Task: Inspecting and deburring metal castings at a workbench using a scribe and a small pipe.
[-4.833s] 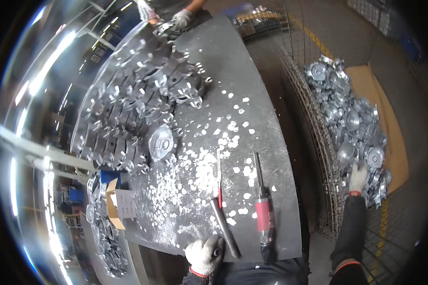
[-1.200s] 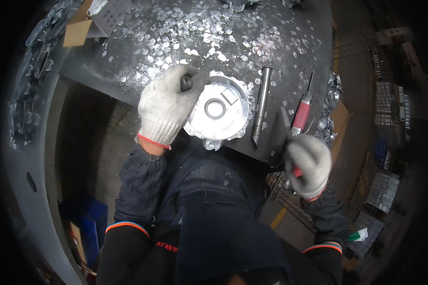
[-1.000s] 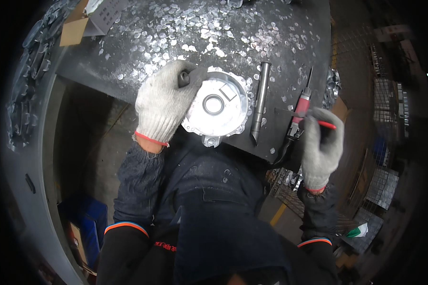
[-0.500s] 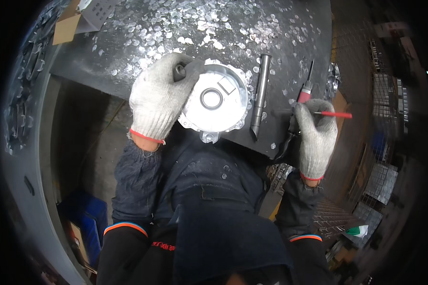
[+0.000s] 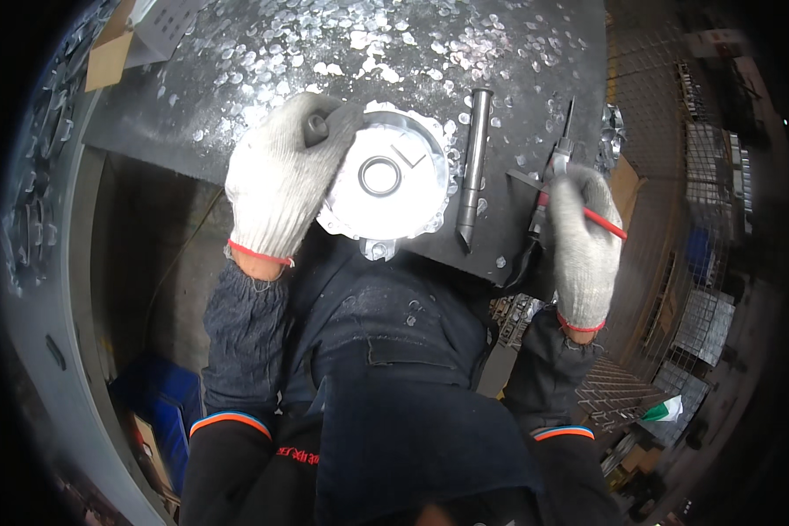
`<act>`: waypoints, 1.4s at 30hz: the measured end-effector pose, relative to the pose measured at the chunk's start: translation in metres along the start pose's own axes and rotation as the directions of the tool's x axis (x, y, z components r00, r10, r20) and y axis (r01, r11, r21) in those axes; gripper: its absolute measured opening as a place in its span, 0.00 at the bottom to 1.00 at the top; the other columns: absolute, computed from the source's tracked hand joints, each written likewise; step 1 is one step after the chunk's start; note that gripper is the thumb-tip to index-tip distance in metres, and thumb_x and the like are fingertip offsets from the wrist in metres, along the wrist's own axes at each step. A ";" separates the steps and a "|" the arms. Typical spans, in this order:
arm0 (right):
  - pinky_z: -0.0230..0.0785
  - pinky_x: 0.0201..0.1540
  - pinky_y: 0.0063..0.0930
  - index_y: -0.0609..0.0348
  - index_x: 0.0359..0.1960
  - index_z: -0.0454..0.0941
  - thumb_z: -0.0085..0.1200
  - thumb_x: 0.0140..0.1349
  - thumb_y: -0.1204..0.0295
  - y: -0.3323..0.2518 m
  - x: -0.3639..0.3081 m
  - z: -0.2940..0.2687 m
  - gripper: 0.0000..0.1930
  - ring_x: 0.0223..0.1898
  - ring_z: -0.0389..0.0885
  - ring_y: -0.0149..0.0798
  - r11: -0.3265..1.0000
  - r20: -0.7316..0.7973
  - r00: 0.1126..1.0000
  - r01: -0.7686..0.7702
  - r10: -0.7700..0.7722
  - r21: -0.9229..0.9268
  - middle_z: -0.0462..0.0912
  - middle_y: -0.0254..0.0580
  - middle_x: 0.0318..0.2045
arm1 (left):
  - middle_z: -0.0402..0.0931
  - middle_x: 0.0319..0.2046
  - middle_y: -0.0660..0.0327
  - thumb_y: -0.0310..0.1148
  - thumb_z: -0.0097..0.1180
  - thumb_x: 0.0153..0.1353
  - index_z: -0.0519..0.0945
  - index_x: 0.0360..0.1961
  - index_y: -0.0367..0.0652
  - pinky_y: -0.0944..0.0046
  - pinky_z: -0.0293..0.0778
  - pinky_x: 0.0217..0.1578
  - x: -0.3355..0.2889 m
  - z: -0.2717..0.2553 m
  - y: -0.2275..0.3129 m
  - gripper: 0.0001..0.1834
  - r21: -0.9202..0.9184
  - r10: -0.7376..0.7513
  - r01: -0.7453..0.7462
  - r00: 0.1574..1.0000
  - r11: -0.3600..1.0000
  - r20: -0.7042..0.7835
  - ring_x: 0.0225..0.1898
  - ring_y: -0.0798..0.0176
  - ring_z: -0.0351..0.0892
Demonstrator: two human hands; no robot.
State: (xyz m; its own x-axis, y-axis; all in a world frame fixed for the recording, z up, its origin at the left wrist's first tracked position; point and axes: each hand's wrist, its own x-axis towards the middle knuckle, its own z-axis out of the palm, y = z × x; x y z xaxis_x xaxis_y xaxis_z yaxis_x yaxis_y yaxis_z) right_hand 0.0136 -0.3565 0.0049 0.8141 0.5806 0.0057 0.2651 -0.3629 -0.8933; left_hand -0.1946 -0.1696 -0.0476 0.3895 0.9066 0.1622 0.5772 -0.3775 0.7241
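Cardboard box (image 5: 110, 60) at upper left — blue bin (image 5: 165, 386), lower left.

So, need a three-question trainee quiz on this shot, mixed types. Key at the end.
1. Which hand holds the red-handled tool?

2. True or false: the metal rod lies between the round metal cover and the power tool.

3. Fill the gap: the left hand wears a pale glove edged in ____.

Key:
1. The right hand.
2. True.
3. Red.
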 end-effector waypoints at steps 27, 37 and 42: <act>0.81 0.36 0.26 0.74 0.59 0.81 0.30 0.84 0.40 0.018 0.000 0.008 0.42 0.36 0.91 0.41 0.923 -0.061 0.926 0.364 -0.373 -0.123 0.90 0.58 0.46 | 0.88 0.30 0.59 0.48 0.70 0.67 0.90 0.45 0.51 0.60 0.82 0.36 0.001 0.001 -0.002 0.14 0.005 0.000 0.000 1.000 1.000 0.000 0.32 0.57 0.89; 0.80 0.52 0.37 0.70 0.57 0.84 0.34 0.80 0.36 -0.007 -0.003 0.017 0.43 0.47 0.89 0.46 0.947 -0.278 0.959 0.045 0.048 0.319 0.88 0.57 0.51 | 0.88 0.31 0.59 0.49 0.70 0.68 0.90 0.46 0.51 0.60 0.82 0.36 0.000 0.002 -0.006 0.15 0.000 0.052 -0.052 0.998 0.999 -0.018 0.33 0.56 0.90; 0.78 0.30 0.31 0.70 0.51 0.85 0.36 0.82 0.38 0.010 -0.003 -0.034 0.40 0.28 0.84 0.38 0.700 0.349 0.937 -0.234 -0.024 0.675 0.87 0.44 0.33 | 0.89 0.32 0.59 0.50 0.70 0.68 0.90 0.46 0.51 0.60 0.82 0.36 0.001 0.001 -0.001 0.16 0.036 0.009 -0.009 1.000 0.999 0.003 0.33 0.57 0.90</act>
State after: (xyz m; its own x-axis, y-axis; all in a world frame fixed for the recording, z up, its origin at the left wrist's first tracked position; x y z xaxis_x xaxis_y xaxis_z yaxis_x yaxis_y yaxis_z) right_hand 0.0310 -0.3866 0.0113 0.5756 0.8073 -0.1301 -0.3537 0.1024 -0.9297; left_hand -0.1939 -0.1685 -0.0487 0.3970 0.9025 0.1669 0.5990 -0.3925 0.6979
